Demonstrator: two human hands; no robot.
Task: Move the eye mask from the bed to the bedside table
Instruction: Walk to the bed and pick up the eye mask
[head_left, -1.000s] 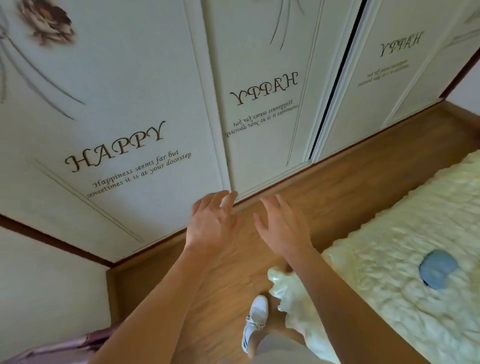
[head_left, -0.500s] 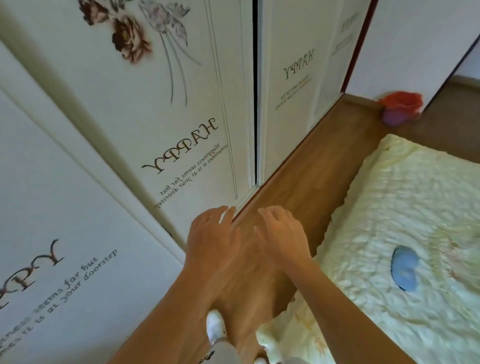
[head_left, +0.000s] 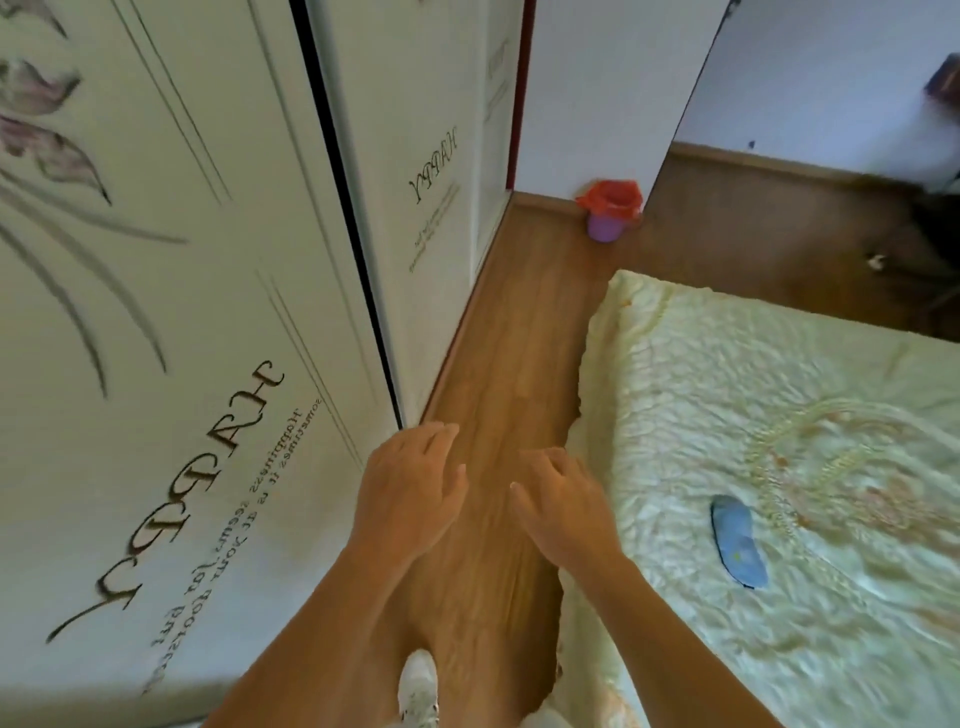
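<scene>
Wooden plank flooring (head_left: 498, 364) runs between white sliding wardrobe doors printed with "HAPPY" (head_left: 208, 364) and your bed under its cream quilted bedspread (head_left: 779, 415). Your left hand (head_left: 410, 493) and right hand (head_left: 566, 506) hover above the floor, fingers loosely spread, grasping nothing. One blue fabric eye mask (head_left: 737, 540) lies flat on the bedspread, well apart from your right hand. One small purple bin with a red liner bag (head_left: 609, 210) stands by the far wall; its contents cannot be seen. One white shoe (head_left: 418, 686) shows below.
</scene>
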